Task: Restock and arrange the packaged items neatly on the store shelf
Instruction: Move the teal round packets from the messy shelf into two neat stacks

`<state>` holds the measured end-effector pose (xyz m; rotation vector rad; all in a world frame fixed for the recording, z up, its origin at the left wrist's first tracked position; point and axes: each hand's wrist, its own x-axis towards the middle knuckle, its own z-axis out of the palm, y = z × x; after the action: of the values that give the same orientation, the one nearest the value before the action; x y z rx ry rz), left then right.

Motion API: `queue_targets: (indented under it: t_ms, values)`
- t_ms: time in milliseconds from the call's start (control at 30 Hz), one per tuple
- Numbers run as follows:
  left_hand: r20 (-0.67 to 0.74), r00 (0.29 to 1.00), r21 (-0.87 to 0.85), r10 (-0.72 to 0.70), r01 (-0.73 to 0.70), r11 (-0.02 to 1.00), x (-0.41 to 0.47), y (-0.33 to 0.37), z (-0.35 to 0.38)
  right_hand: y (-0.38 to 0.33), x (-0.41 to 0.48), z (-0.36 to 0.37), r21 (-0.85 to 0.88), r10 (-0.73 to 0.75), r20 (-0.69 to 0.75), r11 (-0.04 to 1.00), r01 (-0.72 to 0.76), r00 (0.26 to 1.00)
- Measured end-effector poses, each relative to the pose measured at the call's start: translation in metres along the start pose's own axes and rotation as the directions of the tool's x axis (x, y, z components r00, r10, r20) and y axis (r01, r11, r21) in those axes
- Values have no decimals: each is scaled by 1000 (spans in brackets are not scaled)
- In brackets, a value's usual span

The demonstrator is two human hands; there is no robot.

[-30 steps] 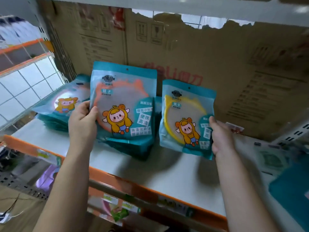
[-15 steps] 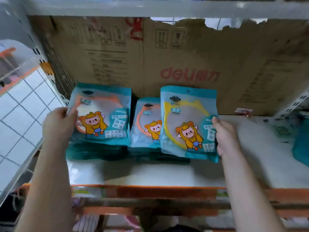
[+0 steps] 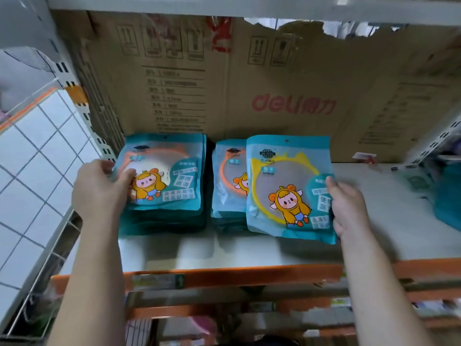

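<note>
A second ago the left grip (image 3: 99, 188) held the orange pack (image 3: 164, 171) upright over the middle of the shelf (image 3: 249, 250). Now that pack lies on top of the left stack (image 3: 162, 221), roughly square to it. The grip still clasps its left edge, thumb on the front. The right grip (image 3: 349, 206) keeps pinching the right edge of the yellow pack (image 3: 287, 186), much as before. That pack stands tilted at the shelf front and covers the right part of the middle stack (image 3: 228, 181).

A brown box (image 3: 274, 96) fills the back of the shelf, right behind both stacks. A small tag (image 3: 365, 156) lies at its foot on the right. More teal packs (image 3: 449, 208), blurred, sit at the far right. A tiled wall (image 3: 37, 171) is on the left.
</note>
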<state>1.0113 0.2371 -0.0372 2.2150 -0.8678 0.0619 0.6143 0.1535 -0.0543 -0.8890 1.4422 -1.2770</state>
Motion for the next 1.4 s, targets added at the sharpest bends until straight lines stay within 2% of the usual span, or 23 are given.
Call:
queue_targets:
  t_ms: [200, 367, 500, 600, 700, 767, 867, 1000, 1300, 1400]
  values:
    - [-10, 997, 133, 78, -76, 988, 2, 1, -1, -7, -9, 4, -19, -11, 14, 1000, 11, 1000]
    - [-48, 952, 63, 304, -300, 952, -32, 20, -1, -28, -8, 19, -39, -59, 112, 997, 64, 992]
    - [-124, 782, -14, 611, -617, 786, -83, 32, 6, -43, 1, 41, -43, 7, 300, 999, 7, 954]
    - [-97, 691, -59, 717, -723, 689, -121, 33, 18, -49, 12, 50, -142, 92, 424, 989, -34, 901]
    - [-43, 634, -91, 773, -772, 628, -148, 26, 33, -53, 20, 50, -279, 150, 458, 960, -19, 876]
    - [-3, 630, -82, 777, -774, 627, -157, 19, 43, -53, 23, 50, -335, 144, 432, 942, 10, 890]
    - [92, 661, -45, 744, -744, 667, -164, 11, 52, -50, 25, 49, -430, 112, 388, 900, 72, 915]
    - [133, 681, -9, 720, -726, 688, -165, 10, 54, -50, 27, 47, -512, 118, 393, 852, 110, 912]
    - [142, 682, -8, 717, -723, 690, -168, 9, 56, -47, 29, 55, -499, 37, 305, 857, 126, 952]
    - [164, 689, -6, 706, -715, 699, -168, 9, 56, -44, 32, 56, -549, 34, 288, 825, 136, 957]
